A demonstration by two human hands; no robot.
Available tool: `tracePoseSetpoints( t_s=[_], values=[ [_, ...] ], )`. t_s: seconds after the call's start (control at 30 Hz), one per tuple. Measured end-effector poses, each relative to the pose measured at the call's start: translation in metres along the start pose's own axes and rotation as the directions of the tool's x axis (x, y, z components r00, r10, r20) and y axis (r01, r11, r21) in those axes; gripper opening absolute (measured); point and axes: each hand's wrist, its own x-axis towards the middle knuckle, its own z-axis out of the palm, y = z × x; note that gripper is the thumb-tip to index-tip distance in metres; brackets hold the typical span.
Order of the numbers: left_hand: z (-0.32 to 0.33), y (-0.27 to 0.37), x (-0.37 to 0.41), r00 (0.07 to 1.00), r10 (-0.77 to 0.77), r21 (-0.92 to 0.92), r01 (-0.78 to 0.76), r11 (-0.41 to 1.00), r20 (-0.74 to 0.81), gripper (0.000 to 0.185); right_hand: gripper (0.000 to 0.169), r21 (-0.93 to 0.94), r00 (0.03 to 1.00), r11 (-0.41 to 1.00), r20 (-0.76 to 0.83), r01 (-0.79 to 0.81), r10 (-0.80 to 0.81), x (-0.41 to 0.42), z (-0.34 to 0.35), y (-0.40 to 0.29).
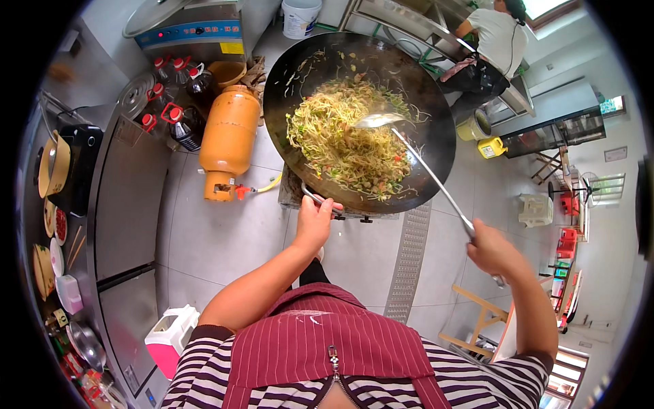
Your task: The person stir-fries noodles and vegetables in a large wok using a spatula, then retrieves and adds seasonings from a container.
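Observation:
A large black wok (434, 110) rests tilted on a low stove and holds a heap of bean sprouts with chopped greens and bits of red (337, 133). My left hand (313, 222) grips the metal loop handle (311, 194) at the wok's near rim. In my right hand (493, 250) is the long handle of a metal wok ladle (429, 171). Its bowl lies over the upper right part of the sprouts, partly sunk among them. Some strands cling to the wok's far wall.
Left of the wok lies an orange gas cylinder (230, 133) with a yellow hose, beside several red-capped bottles (186, 128). A steel counter (127, 204) runs along the left. At the back right, a person (498, 41) works by a steel table. A floor drain grate (409, 255) crosses the tiles.

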Motion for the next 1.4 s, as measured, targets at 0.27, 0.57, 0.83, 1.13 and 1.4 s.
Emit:
tracePoseSetpoints(
  t_s=[0.27, 0.57, 0.83, 1.13, 1.4],
  values=[
    [0.011, -0.007, 0.007, 0.999, 0.035, 0.057, -0.037, 0.998, 0.028, 0.008, 0.029, -0.100, 0.981, 0.995, 0.192, -0.014, 0.033, 0.176, 0.041, -0.071],
    [0.003, -0.009, 0.006, 0.995, 0.040, -0.007, -0.041, 0.999, -0.090, 0.011, 0.025, -0.167, 0.997, 0.986, 0.059, -0.028, 0.039, 0.059, 0.015, -0.031],
    [0.006, -0.008, 0.009, 0.997, 0.040, 0.013, -0.039, 0.999, -0.061, 0.010, 0.029, -0.088, 0.994, 0.993, 0.059, -0.082, 0.087, 0.146, 0.048, -0.054],
    [-0.009, 0.001, 0.012, 0.998, 0.035, 0.082, -0.032, 0.996, -0.045, 0.007, 0.016, -0.265, 0.997, 0.961, -0.014, -0.082, 0.081, 0.137, 0.054, 0.012],
    [-0.003, 0.008, 0.009, 0.997, 0.053, 0.002, -0.053, 0.999, -0.064, 0.007, 0.032, -0.114, 0.980, 0.986, 0.172, 0.125, -0.104, 0.106, 0.066, -0.025]
  ],
)
